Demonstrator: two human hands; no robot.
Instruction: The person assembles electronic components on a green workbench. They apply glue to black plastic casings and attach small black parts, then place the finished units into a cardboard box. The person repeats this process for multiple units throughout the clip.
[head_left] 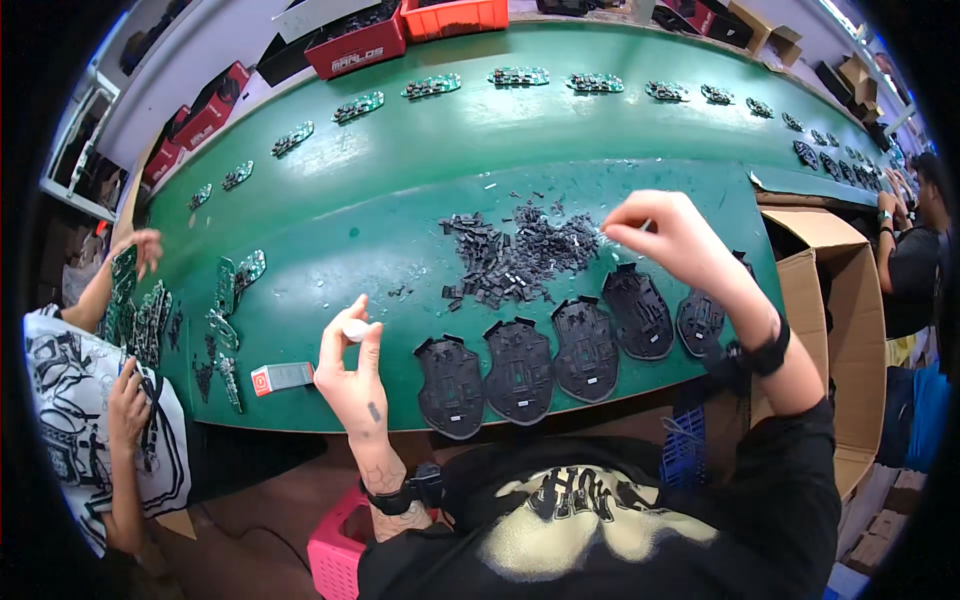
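Head view: white piece (355, 329), axis unclear, between left fingers (371, 348); right fingers (632, 209), hold unclear.

The left hand (350, 378) is holding a small white thing (355, 329) while the right hand (678, 238) is hanging near little black bits (552, 243).

Head-worn wide fisheye view, downward onto the hands (350, 375)

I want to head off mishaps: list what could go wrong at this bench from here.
Black mouse base shells lie along the near edge of the green bench; a bump might push one off. The right hand is beside the pile of small black parts and might scatter some. The white object pinched in the left hand could slip.
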